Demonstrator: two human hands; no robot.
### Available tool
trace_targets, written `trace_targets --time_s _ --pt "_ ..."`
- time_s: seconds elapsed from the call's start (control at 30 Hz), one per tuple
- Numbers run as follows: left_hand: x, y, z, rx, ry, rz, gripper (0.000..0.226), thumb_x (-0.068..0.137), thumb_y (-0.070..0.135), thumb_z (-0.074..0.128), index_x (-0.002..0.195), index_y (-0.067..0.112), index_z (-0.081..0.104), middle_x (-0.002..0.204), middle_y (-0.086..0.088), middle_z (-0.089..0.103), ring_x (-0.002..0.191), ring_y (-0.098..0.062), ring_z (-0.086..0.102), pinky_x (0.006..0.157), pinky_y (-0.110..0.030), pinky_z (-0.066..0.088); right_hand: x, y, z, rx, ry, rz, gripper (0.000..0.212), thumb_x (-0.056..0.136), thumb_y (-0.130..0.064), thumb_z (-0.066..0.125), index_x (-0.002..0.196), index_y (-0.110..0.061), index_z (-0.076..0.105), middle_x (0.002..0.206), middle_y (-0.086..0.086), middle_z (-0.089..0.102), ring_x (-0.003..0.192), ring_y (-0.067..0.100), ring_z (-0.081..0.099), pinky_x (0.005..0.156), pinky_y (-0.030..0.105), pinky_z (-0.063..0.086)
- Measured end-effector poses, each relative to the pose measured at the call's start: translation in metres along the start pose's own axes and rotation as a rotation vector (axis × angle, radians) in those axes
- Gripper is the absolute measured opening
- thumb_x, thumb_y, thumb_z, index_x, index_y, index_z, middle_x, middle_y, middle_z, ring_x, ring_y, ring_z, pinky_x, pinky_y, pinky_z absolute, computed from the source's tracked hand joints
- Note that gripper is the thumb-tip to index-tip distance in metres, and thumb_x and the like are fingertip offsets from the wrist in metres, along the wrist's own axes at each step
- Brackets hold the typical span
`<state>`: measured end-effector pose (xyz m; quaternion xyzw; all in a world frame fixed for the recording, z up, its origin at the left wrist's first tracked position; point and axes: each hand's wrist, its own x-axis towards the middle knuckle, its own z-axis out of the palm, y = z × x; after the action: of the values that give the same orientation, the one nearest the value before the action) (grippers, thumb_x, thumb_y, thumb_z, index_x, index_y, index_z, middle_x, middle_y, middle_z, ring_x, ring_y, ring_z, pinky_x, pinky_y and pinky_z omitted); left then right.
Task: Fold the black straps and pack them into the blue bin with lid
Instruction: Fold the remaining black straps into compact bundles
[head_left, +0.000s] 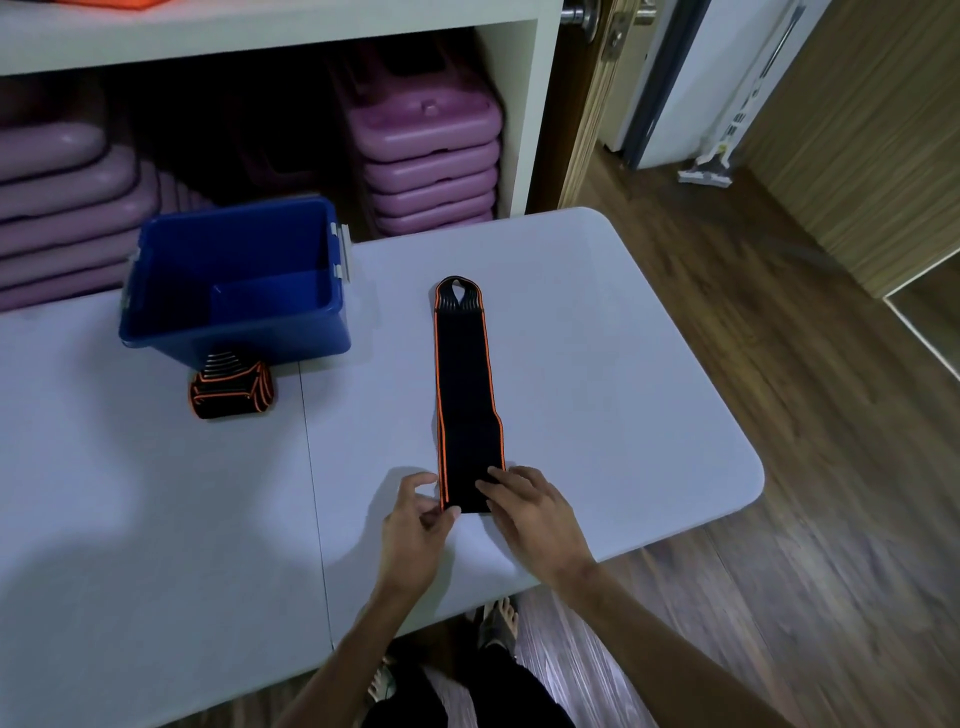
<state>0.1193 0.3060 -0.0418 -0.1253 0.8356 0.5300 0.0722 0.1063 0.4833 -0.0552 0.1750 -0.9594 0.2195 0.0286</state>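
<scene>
We have one black strap with orange edging laid out flat and lengthwise on the bench, its looped end pointing away from us and its near end under our hands. Our left hand pinches the near left corner between thumb and fingertips, while our right hand lies open, fingers flat on the near right part of the strap, gripping nothing. A second strap, the folded bundle, sits on the bench just in front of the blue bin; whether it touches the bin wall we cannot tell. The bin stands open to the left and looks empty, and we see no lid. To do this fold well, we judge we should keep both near corners level, turn the end over squarely so the orange edges line up, and press each turn flat before the next, since the elastic fabric will probably spring open. Beyond the bench, a shelf holds stacked purple steps.
</scene>
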Motion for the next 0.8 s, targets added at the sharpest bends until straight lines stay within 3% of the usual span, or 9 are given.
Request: trace_targets --time_s 0.1,0.2,0.3,0.43,0.63,0.8 --pt "-0.002 0.005 0.0 0.038 -0.058 0.067 0.048 0.085 0.009 0.067 0.125 0.025 0.046 0.07 -0.006 0.064 0.065 -0.014 0.06 0.062 -0.018 0.047 -0.002 -0.002 0.003 0.01 -0.007 0.006 0.035 0.093 -0.031 0.043 0.116 -0.022 0.068 0.12 0.001 0.067 0.108 0.022 0.06 0.08 0.034 0.059" --pt "-0.002 0.006 -0.003 0.091 -0.145 0.105 0.056 0.087 0.007 0.063 0.133 0.03 0.042 0.093 0.006 0.065 0.078 0.0 0.062 0.071 -0.009 0.047 -0.005 -0.002 0.005 0.017 -0.015 -0.017 0.034 0.093 -0.034 0.048 0.119 -0.021 0.066 0.124 0.001 0.064 0.115 0.021 0.057 0.088 0.034 0.055" --pt "0.002 0.003 -0.006 0.189 -0.209 0.093 0.05 0.09 0.008 0.058 0.136 0.025 0.045 0.103 0.004 0.061 0.082 -0.002 0.061 0.077 -0.015 0.049 -0.006 0.001 0.006 -0.005 -0.02 -0.039 0.037 0.091 -0.036 0.05 0.122 -0.022 0.062 0.125 0.001 0.063 0.116 0.021 0.057 0.085 0.035 0.056" --pt "0.002 0.007 -0.008 0.256 -0.246 0.109 0.047 0.093 0.009 0.054 0.137 0.02 0.042 0.11 -0.004 0.064 0.083 -0.005 0.056 0.074 -0.009 0.04 -0.001 0.002 0.006 -0.052 -0.021 -0.067 0.039 0.09 -0.034 0.048 0.126 -0.023 0.06 0.126 0.001 0.063 0.116 0.021 0.057 0.085 0.034 0.057" --pt "0.006 0.006 -0.007 0.356 -0.232 0.158 0.048 0.094 0.011 0.051 0.139 0.02 0.04 0.122 -0.003 0.061 0.108 -0.016 0.058 0.091 -0.028 0.047 0.004 0.005 0.009 -0.104 -0.037 -0.135 0.041 0.09 -0.032 0.053 0.127 -0.017 0.059 0.122 0.008 0.061 0.111 0.025 0.058 0.085 0.034 0.056" --pt "0.009 0.007 -0.008 0.588 -0.198 0.184 0.042 0.097 0.023 0.048 0.139 0.019 0.044 0.114 -0.006 0.049 0.105 -0.024 0.052 0.089 -0.035 0.047 0.013 0.0 0.005 -0.184 0.033 -0.181 0.033 0.086 -0.028 0.065 0.118 -0.019 0.065 0.104 0.002 0.061 0.095 0.022 0.054 0.071 0.031 0.051"
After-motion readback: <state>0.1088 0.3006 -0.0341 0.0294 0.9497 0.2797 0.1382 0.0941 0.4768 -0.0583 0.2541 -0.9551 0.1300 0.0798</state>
